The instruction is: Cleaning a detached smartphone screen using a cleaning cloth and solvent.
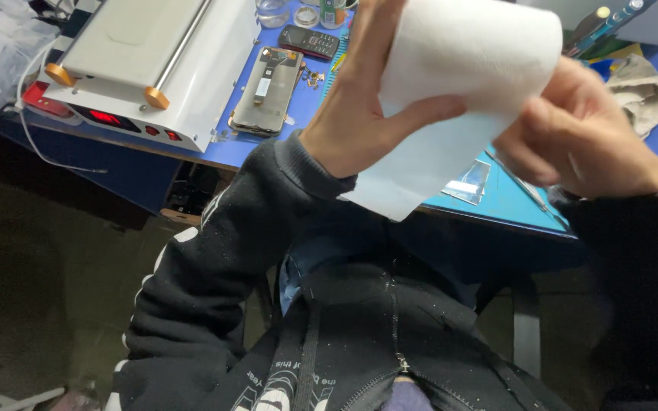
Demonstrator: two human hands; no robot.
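Both hands hold 1 white paper sheet (451, 91) above the blue table (512, 198): left hand (359, 114) pinches its left edge, right hand (573, 137) grips the right; it hangs downward between them.

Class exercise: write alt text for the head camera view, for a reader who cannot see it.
Two hands, left and right, hold a white tissue roll above a blue table with an opened phone and a white machine.
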